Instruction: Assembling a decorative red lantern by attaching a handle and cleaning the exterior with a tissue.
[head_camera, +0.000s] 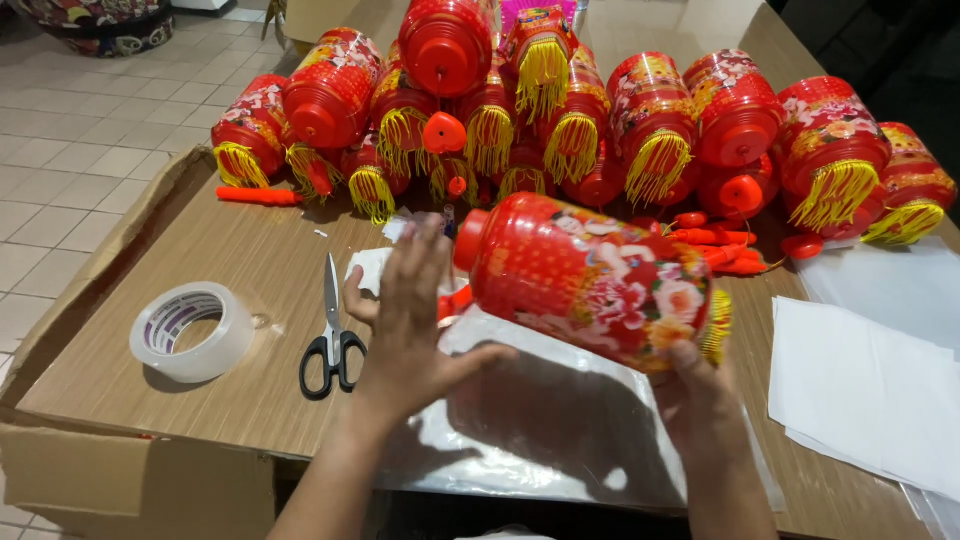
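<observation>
Left hand (410, 320) is open, fingers spread, palm toward the top end of the lantern (590, 280); whether it touches the lantern's red cap cannot be told. To its left, on the cardboard (250, 260), sit a roll of clear tape (192, 332) and, nearer the hand, black-handled scissors (332, 335). The lantern is red with a flower print, lying tilted on its side above a clear plastic sheet (540, 420), its fringed bottom end to the right. Right hand (700, 395) grips that lower end from beneath. Behind, a pile of lanterns (600, 110) with yellow tassels lies across the cardboard. White paper sheets (870, 390) lie at the far right.
</observation>
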